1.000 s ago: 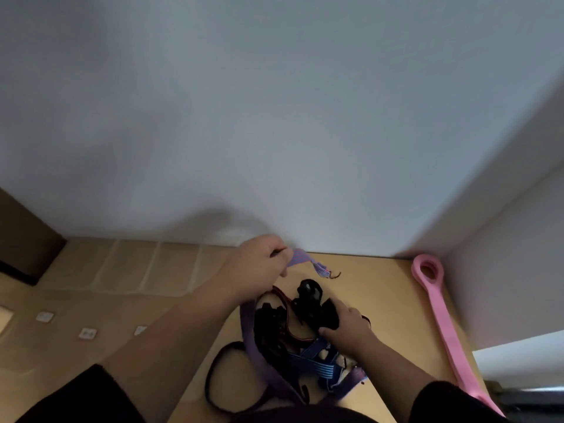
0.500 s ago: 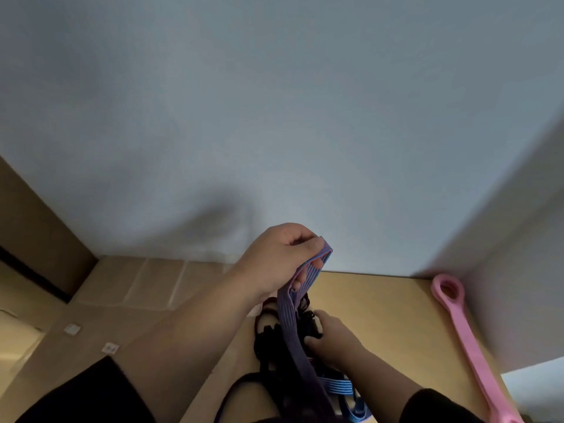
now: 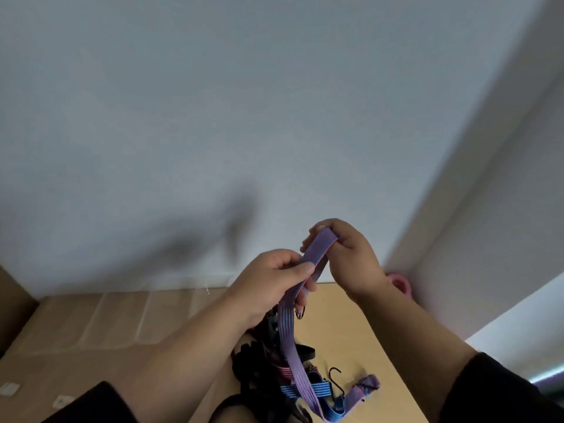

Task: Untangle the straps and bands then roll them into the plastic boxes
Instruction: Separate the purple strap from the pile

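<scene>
A flat purple elastic strap (image 3: 288,331) with blue and red stripes rises from a tangle of black and blue straps (image 3: 265,361) on the wooden table (image 3: 345,325). My left hand (image 3: 268,285) pinches the strap between thumb and fingers, just below its top end. My right hand (image 3: 348,254) grips the strap's upper end, folded over its fingers, raised in front of the wall. A black metal hook (image 3: 335,380) and a purple strap end (image 3: 364,387) lie at the tangle's right side. No plastic boxes are in view.
A pink band's loop (image 3: 399,282) peeks out behind my right wrist at the table's far right corner. A white wall stands close behind the table. A tan floor (image 3: 91,325) with small white tabs (image 3: 9,389) lies to the left.
My right hand left the tangle and rose to take the strap's top end. My left hand lifted the strap higher and to the right. The view tilted upward.
</scene>
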Available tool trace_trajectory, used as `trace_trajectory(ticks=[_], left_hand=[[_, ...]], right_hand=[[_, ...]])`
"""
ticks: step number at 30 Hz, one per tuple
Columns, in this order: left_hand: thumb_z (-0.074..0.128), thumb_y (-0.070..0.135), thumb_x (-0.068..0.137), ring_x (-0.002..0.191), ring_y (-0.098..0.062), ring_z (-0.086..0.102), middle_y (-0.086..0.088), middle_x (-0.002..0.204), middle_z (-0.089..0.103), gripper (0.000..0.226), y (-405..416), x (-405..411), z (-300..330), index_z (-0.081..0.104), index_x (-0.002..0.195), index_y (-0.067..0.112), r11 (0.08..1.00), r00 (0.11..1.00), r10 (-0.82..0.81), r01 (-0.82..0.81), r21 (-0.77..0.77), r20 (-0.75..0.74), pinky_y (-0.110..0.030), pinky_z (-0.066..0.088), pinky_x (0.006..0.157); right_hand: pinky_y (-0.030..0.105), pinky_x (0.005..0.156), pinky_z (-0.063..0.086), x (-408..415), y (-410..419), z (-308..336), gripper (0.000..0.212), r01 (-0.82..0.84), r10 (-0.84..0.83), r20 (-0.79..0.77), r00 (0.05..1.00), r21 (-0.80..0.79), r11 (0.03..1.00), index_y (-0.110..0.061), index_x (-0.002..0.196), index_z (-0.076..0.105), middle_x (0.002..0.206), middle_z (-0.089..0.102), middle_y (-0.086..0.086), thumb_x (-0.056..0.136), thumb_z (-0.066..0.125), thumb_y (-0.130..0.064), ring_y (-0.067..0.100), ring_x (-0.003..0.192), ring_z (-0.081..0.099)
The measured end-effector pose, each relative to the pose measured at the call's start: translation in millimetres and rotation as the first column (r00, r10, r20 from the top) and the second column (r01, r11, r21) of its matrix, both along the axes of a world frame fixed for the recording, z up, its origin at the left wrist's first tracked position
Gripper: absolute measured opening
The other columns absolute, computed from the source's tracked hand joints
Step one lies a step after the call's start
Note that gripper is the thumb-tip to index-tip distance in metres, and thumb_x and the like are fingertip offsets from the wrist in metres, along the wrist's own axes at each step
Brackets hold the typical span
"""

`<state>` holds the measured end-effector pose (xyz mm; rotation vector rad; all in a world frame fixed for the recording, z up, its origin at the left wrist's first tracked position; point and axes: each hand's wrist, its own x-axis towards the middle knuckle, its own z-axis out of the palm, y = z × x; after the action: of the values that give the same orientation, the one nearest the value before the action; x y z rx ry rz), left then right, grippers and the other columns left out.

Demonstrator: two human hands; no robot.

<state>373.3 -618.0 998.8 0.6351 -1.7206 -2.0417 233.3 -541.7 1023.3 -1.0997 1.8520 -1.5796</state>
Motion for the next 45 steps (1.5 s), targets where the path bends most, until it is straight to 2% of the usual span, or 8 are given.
trace_trajectory(ticks=[6, 11, 16, 20, 25, 28, 35, 45], left_hand=[[0.051, 0.037, 0.102, 0.068, -0.031, 0.066, -0.019, 0.084, 0.069, 0.039, 10, -21, -43, 0.064, 0.094, 0.002, 0.938, 0.983, -0.074, 0.011, 0.346, 0.17, -0.038, 0.058, 0.063], [0.054, 0.066, 0.089, 0.082, -0.031, 0.064, -0.019, 0.106, 0.062, 0.083, 7, -51, -78, 0.057, 0.123, -0.009, 0.731, 0.949, -0.217, 0.002, 0.683, 0.229, -0.037, 0.057, 0.061], [0.062, 0.03, 0.096, 0.065, -0.022, 0.071, -0.013, 0.08, 0.071, 0.029, 25, -83, -68, 0.061, 0.095, 0.001, 0.615, 0.997, -0.002, -0.064, 0.786, 0.083, -0.031, 0.061, 0.061], [0.056, 0.008, 0.099, 0.064, -0.021, 0.07, -0.014, 0.079, 0.072, 0.009, 43, -95, -51, 0.06, 0.096, 0.001, 0.72, 0.997, 0.072, -0.051, 0.692, -0.001, -0.029, 0.061, 0.058], [0.057, 0.004, 0.097, 0.075, -0.029, 0.072, -0.012, 0.095, 0.076, 0.006, 78, -111, -17, 0.062, 0.101, 0.001, 0.901, 0.992, 0.123, -0.113, 0.419, 0.005, -0.034, 0.062, 0.064], [0.058, 0.004, 0.096, 0.08, -0.03, 0.072, -0.009, 0.096, 0.077, 0.011, 107, -123, 2, 0.063, 0.106, 0.002, 0.944, 0.993, 0.117, -0.101, 0.313, -0.031, -0.039, 0.062, 0.071], [0.053, 0.006, 0.099, 0.073, -0.02, 0.072, -0.008, 0.089, 0.077, 0.013, 172, -153, 19, 0.066, 0.095, 0.006, 0.986, 0.995, 0.09, -0.082, 0.142, -0.053, -0.032, 0.059, 0.063], [0.054, 0.007, 0.1, 0.073, -0.025, 0.072, -0.013, 0.094, 0.076, 0.013, 188, -145, 2, 0.066, 0.103, 0.002, 0.919, 0.936, 0.352, -0.343, 0.196, -0.012, -0.033, 0.059, 0.061]], right_hand=[[0.042, 0.08, 0.059, -4, 22, 39, 0.026, 0.088, -0.069, 0.123, 0.99, -0.15, 0.985, -0.005, 0.094, 0.064, 0.079, 0.072, 0.011, 0.104, 0.041, -0.001, 0.028, 0.077, 0.071], [0.039, 0.076, 0.058, -1, 50, 56, 0.034, 0.022, 0.037, 0.2, 0.979, -0.287, 0.958, -0.015, 0.082, 0.073, 0.081, 0.072, 0.014, 0.1, 0.047, -0.003, 0.032, 0.08, 0.072], [0.041, 0.071, 0.057, -11, 90, 43, 0.021, 0.004, 0.097, 0.297, 0.95, -0.324, 0.946, -0.014, 0.082, 0.075, 0.079, 0.07, 0.017, 0.089, 0.056, -0.018, 0.035, 0.076, 0.07], [0.036, 0.067, 0.055, -30, 133, 17, 0.014, -0.085, 0.156, 0.287, 0.945, -0.244, 0.966, -0.017, 0.088, 0.074, 0.078, 0.068, 0.017, 0.085, 0.073, -0.031, 0.031, 0.071, 0.066], [0.03, 0.077, 0.052, -61, 183, -22, 0.025, -0.124, 0.132, 0.206, 0.97, -0.05, 0.991, -0.006, 0.092, 0.071, 0.085, 0.071, 0.009, 0.086, 0.055, 0.013, 0.018, 0.081, 0.065], [0.031, 0.081, 0.049, -80, 203, -50, 0.029, -0.116, 0.102, 0.187, 0.977, 0.068, 0.991, -0.012, 0.09, 0.072, 0.085, 0.071, 0.004, 0.073, 0.056, 0.006, 0.015, 0.081, 0.062], [0.03, 0.082, 0.048, -112, 243, -69, 0.064, -0.196, 0.193, 0.275, 0.942, -0.018, 0.981, 0.002, 0.107, 0.062, 0.1, 0.07, 0.013, 0.049, 0.037, 0.01, 0.024, 0.096, 0.065], [0.021, 0.089, 0.051, -121, 248, -112, 0.032, -0.199, 0.161, 0.182, 0.97, 0.212, 0.957, -0.023, 0.115, 0.062, 0.111, 0.067, -0.001, 0.089, 0.068, -0.004, 0.011, 0.103, 0.062]])
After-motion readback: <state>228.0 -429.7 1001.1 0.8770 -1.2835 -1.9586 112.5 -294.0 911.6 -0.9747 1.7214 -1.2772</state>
